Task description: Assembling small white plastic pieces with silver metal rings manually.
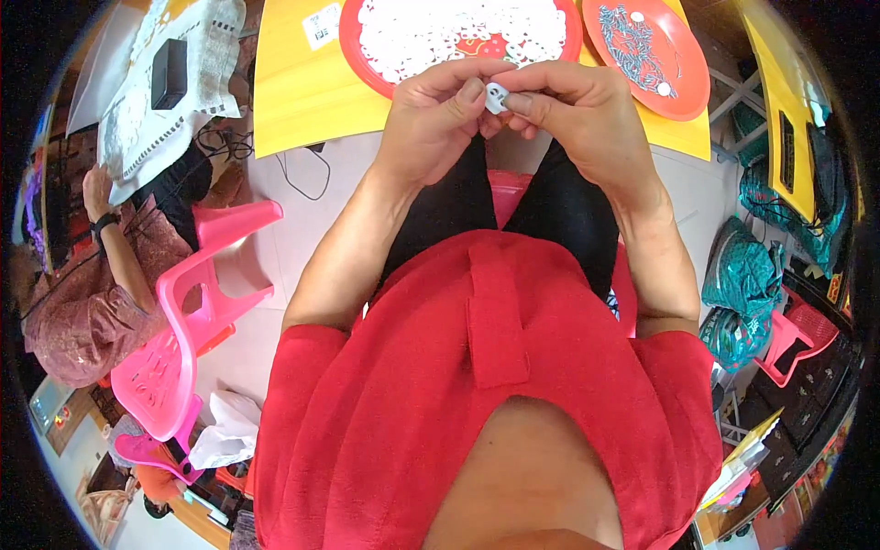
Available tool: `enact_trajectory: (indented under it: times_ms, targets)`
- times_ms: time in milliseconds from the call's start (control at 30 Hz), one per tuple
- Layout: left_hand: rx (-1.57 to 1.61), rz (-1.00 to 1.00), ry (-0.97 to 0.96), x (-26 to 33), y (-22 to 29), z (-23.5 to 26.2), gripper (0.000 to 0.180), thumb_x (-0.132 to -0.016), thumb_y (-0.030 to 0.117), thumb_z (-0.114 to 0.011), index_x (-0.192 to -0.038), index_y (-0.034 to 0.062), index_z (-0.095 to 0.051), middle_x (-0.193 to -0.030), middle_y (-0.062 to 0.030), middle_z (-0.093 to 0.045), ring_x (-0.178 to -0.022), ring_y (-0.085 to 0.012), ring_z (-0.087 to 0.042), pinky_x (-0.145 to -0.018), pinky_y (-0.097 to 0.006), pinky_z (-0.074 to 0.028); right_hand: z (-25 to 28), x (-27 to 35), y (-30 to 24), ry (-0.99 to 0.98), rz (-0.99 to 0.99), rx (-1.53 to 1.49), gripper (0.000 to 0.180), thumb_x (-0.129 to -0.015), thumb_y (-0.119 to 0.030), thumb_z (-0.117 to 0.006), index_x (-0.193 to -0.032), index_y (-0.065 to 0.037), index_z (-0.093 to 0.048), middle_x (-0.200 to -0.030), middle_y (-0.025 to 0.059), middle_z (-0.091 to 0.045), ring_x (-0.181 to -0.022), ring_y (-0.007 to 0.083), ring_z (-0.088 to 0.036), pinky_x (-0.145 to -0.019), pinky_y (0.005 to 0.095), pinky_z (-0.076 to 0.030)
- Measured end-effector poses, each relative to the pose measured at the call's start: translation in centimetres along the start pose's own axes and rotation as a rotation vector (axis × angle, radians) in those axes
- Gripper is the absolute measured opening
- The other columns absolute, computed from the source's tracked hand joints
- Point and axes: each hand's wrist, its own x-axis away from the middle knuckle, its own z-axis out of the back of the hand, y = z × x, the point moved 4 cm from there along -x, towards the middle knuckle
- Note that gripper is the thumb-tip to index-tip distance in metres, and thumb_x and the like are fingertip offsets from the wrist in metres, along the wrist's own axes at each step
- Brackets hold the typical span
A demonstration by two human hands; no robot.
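Observation:
A small white plastic piece with dark openings (pixel 497 97) is held up between my two hands, just over the table's near edge. Thumb and fingers of my left hand (pixel 431 119) pinch it from the left. From the other side, my right hand (pixel 591 115) grips it between thumb and forefinger; whether a nail is also in those fingers I cannot tell. Beyond them lies a round red tray (pixel 350 48) heaped with similar white pieces. At the right, an orange-red plate (pixel 689 78) carries a pile of thin grey nails (pixel 634 57) and a few white bits.
The yellow table (pixel 298 101) spans the top. To my left stand a pink plastic chair (pixel 183 312) and a seated person (pixel 101 284), one hand by a white woven sheet (pixel 197 60) bearing a black box (pixel 169 73). Teal bags (pixel 741 270) sit at the right.

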Motion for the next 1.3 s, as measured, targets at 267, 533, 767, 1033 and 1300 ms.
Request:
enact_trajectory:
  times_ms: [267,533,767,1033,1300]
  targets:
    - [0.023,-0.007,-0.1,-0.01,-0.07,-0.13,0.028,-0.086,0.013,-0.051,-0.111,-0.0003,-0.051,-0.091,-0.014,-0.06,-0.076,-0.0234,-0.062,-0.063,-0.024,-0.048,-0.08,0.05,0.44,-0.001,-0.057,-0.004,0.014,-0.077,-0.001,-0.057,-0.089,0.003,-0.063,-0.068,0.0064,-0.062,-0.059,0.0087,-0.057,-0.056,0.0209,-0.048]
    - [0.061,0.053,-0.074,-0.17,0.14,0.09,0.029,-0.088,0.015,-0.047,-0.112,-0.0015,-0.05,-0.091,-0.0135,-0.059,-0.078,-0.021,-0.06,-0.065,-0.026,-0.046,-0.21,-0.2,0.44,-0.002,-0.051,-0.077,0.012,-0.079,-0.002,-0.057,-0.087,0.003,-0.063,-0.069,0.0055,-0.061,-0.06,0.008,-0.057,-0.056,0.0198,-0.047]
    - [0.077,0.082,-0.091,-0.35,0.49,0.32,0.032,-0.089,0.017,-0.047,-0.114,-0.0028,-0.049,-0.093,-0.0119,-0.058,-0.078,-0.0167,-0.056,-0.067,-0.025,-0.045,-0.1,-0.23,0.89,0.032,-0.086,-0.176,0.013,-0.079,-0.003,-0.056,-0.089,0.004,-0.061,-0.071,0.0064,-0.062,-0.061,0.0085,-0.057,-0.056,0.0192,-0.046]
    - [0.038,0.062,-0.051,-0.1,0.09,0.25,0.028,-0.089,0.015,-0.046,-0.111,-0.0019,-0.051,-0.089,-0.0115,-0.06,-0.077,-0.0182,-0.059,-0.064,-0.024,-0.045,-0.29,-0.14,0.84,-0.004,-0.063,-0.14,0.013,-0.078,-0.002,-0.057,-0.089,0.003,-0.061,-0.068,0.0055,-0.061,-0.061,0.0078,-0.057,-0.055,0.0187,-0.045]
    - [0.004,0.045,0.031,-0.24,-0.07,0.07,0.026,-0.088,0.016,-0.048,-0.107,-0.0012,-0.053,-0.084,-0.0094,-0.059,-0.073,-0.0152,-0.057,-0.06,-0.023,-0.044,0.04,-0.23,0.35,0.063,-0.051,-0.154,0.015,-0.079,-0.001,-0.056,-0.092,0.003,-0.06,-0.07,0.0055,-0.061,-0.06,0.0073,-0.056,-0.054,0.019,-0.045]
